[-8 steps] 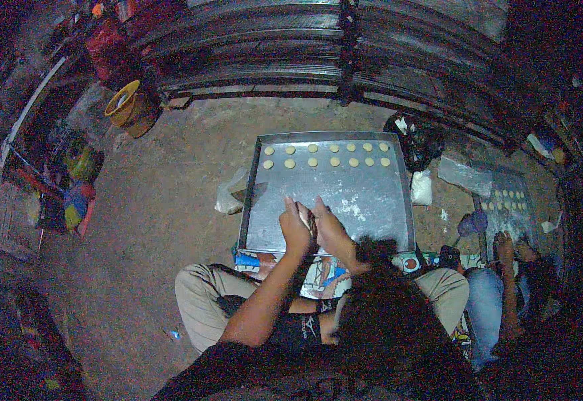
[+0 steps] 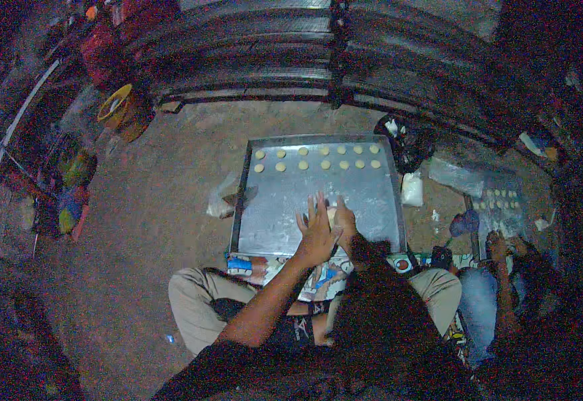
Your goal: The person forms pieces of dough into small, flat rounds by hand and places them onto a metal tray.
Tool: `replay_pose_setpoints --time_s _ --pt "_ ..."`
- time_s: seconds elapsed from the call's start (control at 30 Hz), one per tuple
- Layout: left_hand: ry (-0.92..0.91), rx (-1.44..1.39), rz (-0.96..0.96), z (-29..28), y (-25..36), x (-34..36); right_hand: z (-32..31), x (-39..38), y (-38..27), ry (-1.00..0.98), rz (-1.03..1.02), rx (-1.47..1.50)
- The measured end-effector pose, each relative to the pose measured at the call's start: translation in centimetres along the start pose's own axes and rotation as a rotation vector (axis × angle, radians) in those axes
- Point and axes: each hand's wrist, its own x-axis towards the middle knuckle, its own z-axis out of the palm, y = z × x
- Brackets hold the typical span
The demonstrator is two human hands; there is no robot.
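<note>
Over the lower middle of a metal tray (image 2: pixel 275 217), both my hands are close together. My left hand (image 2: pixel 316 238) lies open, its fingers spread and pointing away from me. Right beside it, my right hand (image 2: pixel 347 224) is turned edge-on with its fingers together. A pale lump of dough (image 2: pixel 332 215) shows between the hands, against the right palm and partly hidden. Two rows of small flat dough rounds (image 2: pixel 303 165) sit along the tray's far side. Smears of white flour dust the tray's bare metal.
A bag of white powder (image 2: pixel 412 190) stands right of the tray, a clear plastic bag (image 2: pixel 221 198) left of it. Another person's hands (image 2: pixel 505 246) work at a second tray (image 2: pixel 503 217) on the right. A yellow bucket (image 2: pixel 126 113) stands far left, below dark racks (image 2: pixel 258 70).
My hands were pressed together around the dough. Now the left hand has spread its fingers and turned flatter, and both have shifted slightly right over the tray.
</note>
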Motion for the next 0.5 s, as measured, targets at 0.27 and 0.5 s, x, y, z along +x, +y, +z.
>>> replay_pose_setpoints --time_s 0.27,0.5 --pt "0.098 -0.01 0.062 -1.1 -3.3 1.4 -2.6 3.7 -3.9 -0.11 0.318 -0.391" --pt "0.063 -0.038 -0.22 -4.2 -7.6 1.3 -10.5 3.9 1.4 0.315 0.041 -0.498"
